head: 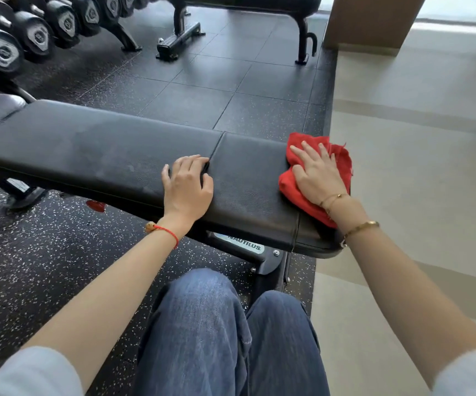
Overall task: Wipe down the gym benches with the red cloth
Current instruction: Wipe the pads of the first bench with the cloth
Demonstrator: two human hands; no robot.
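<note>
A long black padded gym bench (88,150) runs across the view in front of my knees. The red cloth (297,190) lies bunched on the bench's right end. My right hand (317,172) presses flat on the cloth with fingers spread. Resting on the pad near the seam between the two cushions is my left hand (186,187), fingers slightly bent and holding nothing.
A rack of black dumbbells (39,35) stands at the back left. A second black bench (248,4) stands at the far middle on dark rubber tiles. Beige floor (417,167) lies to the right, with a brown pillar (371,21) behind it.
</note>
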